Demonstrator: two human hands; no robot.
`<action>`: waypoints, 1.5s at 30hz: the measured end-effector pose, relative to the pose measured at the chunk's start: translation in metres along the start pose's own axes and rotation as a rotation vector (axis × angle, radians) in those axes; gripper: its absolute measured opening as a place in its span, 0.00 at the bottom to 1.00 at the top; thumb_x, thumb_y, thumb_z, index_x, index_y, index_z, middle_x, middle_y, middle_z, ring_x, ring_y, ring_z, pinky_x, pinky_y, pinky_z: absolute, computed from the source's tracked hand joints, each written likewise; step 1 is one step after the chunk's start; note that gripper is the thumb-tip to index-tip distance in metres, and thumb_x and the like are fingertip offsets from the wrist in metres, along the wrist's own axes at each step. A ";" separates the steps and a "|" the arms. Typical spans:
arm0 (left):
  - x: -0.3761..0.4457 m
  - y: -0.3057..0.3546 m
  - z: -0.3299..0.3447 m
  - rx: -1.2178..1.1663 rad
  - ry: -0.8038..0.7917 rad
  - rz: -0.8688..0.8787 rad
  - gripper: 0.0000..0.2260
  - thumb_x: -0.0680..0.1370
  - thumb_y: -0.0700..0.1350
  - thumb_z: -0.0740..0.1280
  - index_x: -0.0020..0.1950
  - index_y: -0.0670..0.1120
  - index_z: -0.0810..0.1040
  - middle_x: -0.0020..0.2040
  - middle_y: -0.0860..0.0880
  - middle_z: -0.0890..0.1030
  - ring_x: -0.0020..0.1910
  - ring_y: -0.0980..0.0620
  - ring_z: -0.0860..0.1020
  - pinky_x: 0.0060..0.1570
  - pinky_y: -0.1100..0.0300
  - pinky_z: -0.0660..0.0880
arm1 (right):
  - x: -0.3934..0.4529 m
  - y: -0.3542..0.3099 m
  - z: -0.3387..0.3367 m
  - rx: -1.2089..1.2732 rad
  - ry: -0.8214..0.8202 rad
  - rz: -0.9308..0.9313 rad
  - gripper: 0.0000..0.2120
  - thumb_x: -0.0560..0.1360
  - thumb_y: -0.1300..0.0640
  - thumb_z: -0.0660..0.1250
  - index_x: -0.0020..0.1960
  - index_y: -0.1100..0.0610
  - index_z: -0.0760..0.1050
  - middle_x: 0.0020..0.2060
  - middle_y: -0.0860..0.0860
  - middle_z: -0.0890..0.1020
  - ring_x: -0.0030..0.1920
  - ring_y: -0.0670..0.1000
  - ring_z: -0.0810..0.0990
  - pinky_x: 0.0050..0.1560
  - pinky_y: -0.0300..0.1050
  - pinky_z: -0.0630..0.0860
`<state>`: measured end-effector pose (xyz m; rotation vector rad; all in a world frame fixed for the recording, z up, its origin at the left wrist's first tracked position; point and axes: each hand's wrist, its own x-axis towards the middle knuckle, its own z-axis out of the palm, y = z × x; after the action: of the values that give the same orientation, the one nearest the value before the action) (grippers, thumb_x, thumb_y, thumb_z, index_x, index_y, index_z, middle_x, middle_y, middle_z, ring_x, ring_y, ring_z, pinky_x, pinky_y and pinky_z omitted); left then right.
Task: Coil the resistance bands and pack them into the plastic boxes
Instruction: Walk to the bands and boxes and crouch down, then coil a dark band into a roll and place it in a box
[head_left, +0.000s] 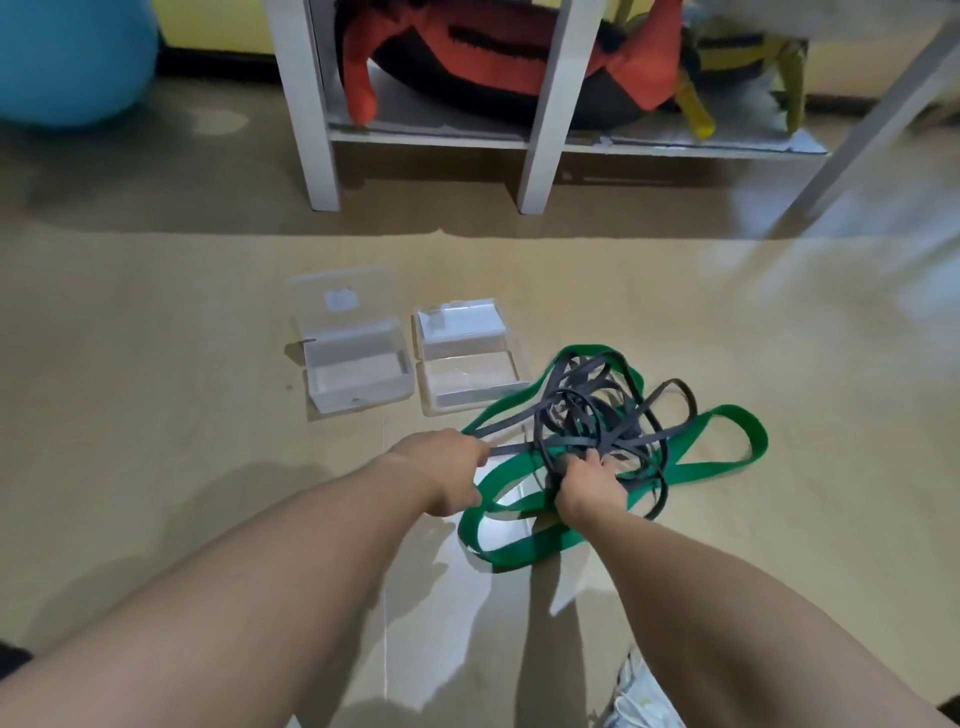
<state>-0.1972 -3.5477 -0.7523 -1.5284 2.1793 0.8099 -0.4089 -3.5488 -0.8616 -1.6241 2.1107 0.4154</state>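
Left hand (448, 464): fingers curled, gripping grey band (597, 415) strand. Right hand (589, 486): fingers clamped on grey tangle atop green band (727, 457). Two open plastic boxes (358, 353) far-left on floor.

Both bare forearms reach forward and down from the bottom corners of the view, converging toward the middle. The left hand (441, 470) is turned knuckles-up, its fingers curled in a grip around a grey band (511, 448) strand, thumb tucked below. The right hand (589, 486), slightly nearer and just beside it, has its fingers curled into the same grey tangle, wrist bent downward.
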 end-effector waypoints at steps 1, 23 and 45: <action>-0.004 0.000 0.001 -0.005 -0.002 0.002 0.20 0.80 0.52 0.70 0.72 0.53 0.73 0.63 0.49 0.79 0.56 0.48 0.78 0.47 0.58 0.73 | -0.004 0.003 0.002 0.016 0.031 -0.046 0.19 0.81 0.62 0.59 0.70 0.51 0.70 0.70 0.54 0.71 0.71 0.60 0.67 0.64 0.59 0.75; -0.109 0.002 -0.176 -0.324 0.161 0.130 0.12 0.81 0.52 0.69 0.57 0.46 0.81 0.38 0.49 0.85 0.36 0.53 0.83 0.38 0.60 0.80 | -0.138 -0.037 -0.289 0.339 0.324 -0.856 0.10 0.77 0.45 0.70 0.48 0.52 0.82 0.39 0.50 0.83 0.40 0.49 0.81 0.46 0.53 0.79; -0.112 -0.094 -0.104 -0.752 0.193 0.065 0.06 0.80 0.48 0.71 0.49 0.46 0.80 0.32 0.47 0.78 0.34 0.46 0.79 0.43 0.50 0.78 | -0.105 -0.077 -0.268 0.396 -0.060 -0.812 0.08 0.75 0.48 0.73 0.48 0.52 0.85 0.33 0.45 0.82 0.33 0.42 0.75 0.35 0.35 0.72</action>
<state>-0.0659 -3.5557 -0.6294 -1.9279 2.1774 1.7047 -0.3555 -3.6136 -0.5755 -1.9831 1.2150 -0.2046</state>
